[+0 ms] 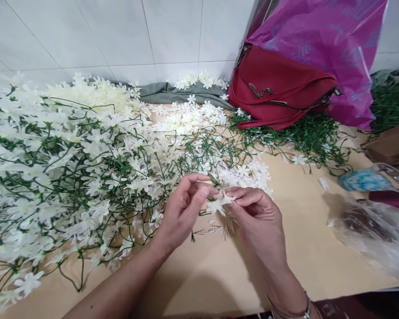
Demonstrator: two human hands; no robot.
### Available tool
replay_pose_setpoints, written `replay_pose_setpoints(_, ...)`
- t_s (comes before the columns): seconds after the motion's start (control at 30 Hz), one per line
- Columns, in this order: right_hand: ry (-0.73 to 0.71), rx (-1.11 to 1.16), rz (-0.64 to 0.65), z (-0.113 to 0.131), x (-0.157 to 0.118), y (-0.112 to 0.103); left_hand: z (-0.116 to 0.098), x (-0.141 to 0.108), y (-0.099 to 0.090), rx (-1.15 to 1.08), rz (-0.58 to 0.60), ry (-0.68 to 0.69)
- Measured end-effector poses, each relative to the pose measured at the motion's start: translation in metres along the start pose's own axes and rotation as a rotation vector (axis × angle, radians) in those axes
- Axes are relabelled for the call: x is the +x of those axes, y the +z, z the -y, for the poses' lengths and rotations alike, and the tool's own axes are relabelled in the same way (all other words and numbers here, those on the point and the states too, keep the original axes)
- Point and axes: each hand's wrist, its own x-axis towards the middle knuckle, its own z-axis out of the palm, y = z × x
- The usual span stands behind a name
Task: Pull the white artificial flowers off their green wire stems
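Observation:
Between my two hands, above the tabletop, is a white artificial flower (216, 205) with a bit of green stem showing beside it. My right hand (261, 217) is closed, thumb and forefinger pinching its petals from the right. On the other side my left hand (185, 208) is closed too, thumb and fingertips on the flower near its stem; the exact grip is partly hidden. Under the hands lie thin pale stamen strands (215, 229). A great heap of white flowers on green stems (96, 186) reaches close to my left hand.
Loose white blossoms (186, 117) lie near the tiled wall (176, 31). A red handbag (279, 84) leans on a purple plastic bag (352, 57), beside green stems (305, 133). To the right are a blue-patterned clear cup (372, 178) and a clear plastic bag (378, 235).

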Motion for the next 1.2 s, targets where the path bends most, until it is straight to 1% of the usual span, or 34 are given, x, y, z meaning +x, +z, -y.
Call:
replay_pose_setpoints(0.1,0.020,0.000,-0.034,-0.001,0.002,-0.001,0.000,0.005,-0.003,-0.161,-0.074,-0.031)
replay_pose_setpoints(0.27,0.096,0.001,-0.075,-0.004,0.001,-0.002,-0.004,0.009,0.000,-0.565,-0.130,-0.153)
replay_pose_setpoints(0.33,0.155,0.008,-0.066,-0.005,0.000,-0.003,-0.006,0.010,0.002,-0.674,-0.147,-0.192)
replay_pose_setpoints(0.4,0.201,-0.027,-0.031,-0.004,-0.001,-0.002,-0.007,0.011,0.003,-0.723,-0.166,-0.229)
replay_pose_setpoints(0.5,0.223,-0.121,0.026,0.002,-0.002,0.001,-0.007,0.010,0.003,-0.703,-0.192,-0.283)
replay_pose_setpoints(0.6,0.292,-0.134,0.058,0.006,-0.002,0.005,-0.006,0.009,0.002,-0.631,-0.147,-0.266)
replay_pose_setpoints(0.67,0.348,-0.087,0.052,0.006,-0.001,0.005,-0.004,0.008,0.002,-0.578,-0.093,-0.240)
replay_pose_setpoints(0.73,0.389,-0.018,0.019,0.005,0.000,0.003,-0.001,0.008,0.001,-0.558,-0.048,-0.221)
replay_pose_setpoints(0.8,0.442,0.072,-0.015,0.003,0.003,0.000,0.001,0.008,0.000,-0.582,-0.007,-0.201)
replay_pose_setpoints(0.87,0.521,0.170,-0.020,0.003,0.005,-0.003,0.002,0.007,-0.001,-0.618,0.034,-0.165)
replay_pose_setpoints(0.97,0.655,0.305,0.016,0.006,0.007,-0.004,0.002,0.005,-0.002,-0.616,0.095,-0.092)
replay_pose_setpoints(1.03,0.710,0.363,0.055,0.007,0.007,-0.004,0.002,0.003,-0.003,-0.544,0.138,-0.034)
replay_pose_setpoints(1.13,0.727,0.381,0.122,0.007,0.006,-0.003,0.000,-0.002,-0.005,-0.376,0.201,0.038)
replay_pose_setpoints(1.2,0.699,0.372,0.140,0.004,0.004,-0.002,-0.002,-0.005,-0.005,-0.302,0.237,0.041)
